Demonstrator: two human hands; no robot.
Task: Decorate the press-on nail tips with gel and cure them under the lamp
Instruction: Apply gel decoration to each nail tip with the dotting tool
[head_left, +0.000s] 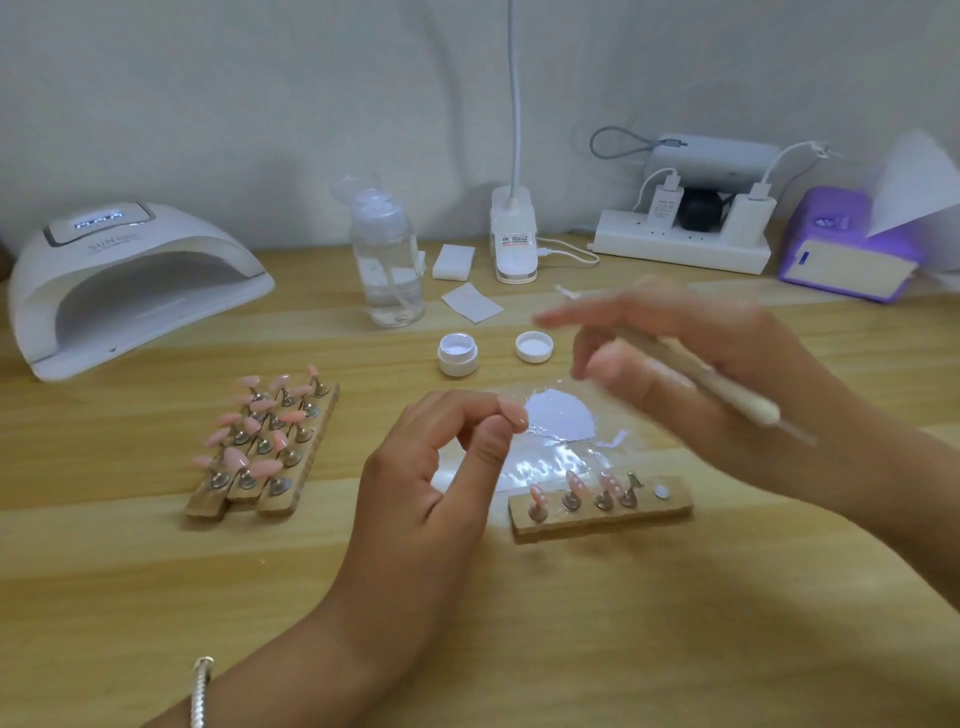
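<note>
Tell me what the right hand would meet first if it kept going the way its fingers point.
Probably the white paper square, then the clear bottle. The right hand is blurred and looks raised, so it may pass over the paper.

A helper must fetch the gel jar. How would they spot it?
On the table, find the clear bottle at the back. Just in front and right of it sit two white round things: the jar is the left one, taller and holding pale gel, while the lid beside it is flat.
</note>
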